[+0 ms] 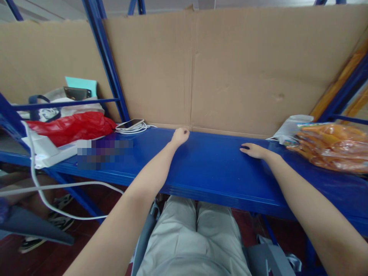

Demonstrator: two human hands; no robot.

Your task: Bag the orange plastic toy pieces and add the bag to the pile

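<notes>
My left hand (180, 137) is curled into a fist near the back of the blue metal shelf (212, 165), close to the cardboard panel. A small dark spot shows at its finger side; whether it is an object or shadow I cannot make out. My right hand (254, 150) rests low over the right half of the shelf, palm down. Its fingers stretch leftward, with a dark gap between thumb and forefinger and no object plainly visible there. The hands are well apart.
Orange items in a clear plastic bag (336, 147) lie at right. On the left are a red plastic bag (71, 126), a white power strip (57, 153) and a phone with coiled white cable (133, 125). Cardboard (230, 73) closes the back; a white cord (71, 186) hangs below.
</notes>
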